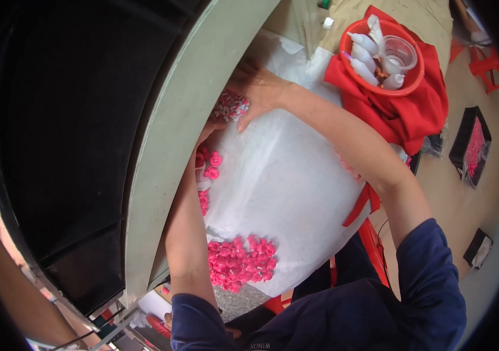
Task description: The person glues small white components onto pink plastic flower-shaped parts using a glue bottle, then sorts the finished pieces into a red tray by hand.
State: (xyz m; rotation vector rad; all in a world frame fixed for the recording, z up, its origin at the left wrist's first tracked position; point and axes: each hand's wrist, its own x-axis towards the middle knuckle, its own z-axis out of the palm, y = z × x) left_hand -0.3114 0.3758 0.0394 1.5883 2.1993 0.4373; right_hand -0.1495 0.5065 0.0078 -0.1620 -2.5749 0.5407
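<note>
My right hand (261,90) reaches to the far left of a white sheet (279,164). Its thumb and fingers are spread around a heap of small pink, white and grey pieces (231,106), too small to name. On the near side of that heap is my left hand (210,130), mostly hidden by the grey panel and its own forearm, so its fingers do not show clearly. Beside my left forearm lie several bright pink flower-shaped pieces (212,165). A larger cluster of pink flower-shaped pieces (241,262) rests near the sheet's front edge.
A grey panel (170,128) and a black surface rise close on the left. At the back right, a red basin (349,64) with white squeeze bottles and a clear cup stands on red cloth (431,117). Farther right is a black tray (463,137) of pink pieces.
</note>
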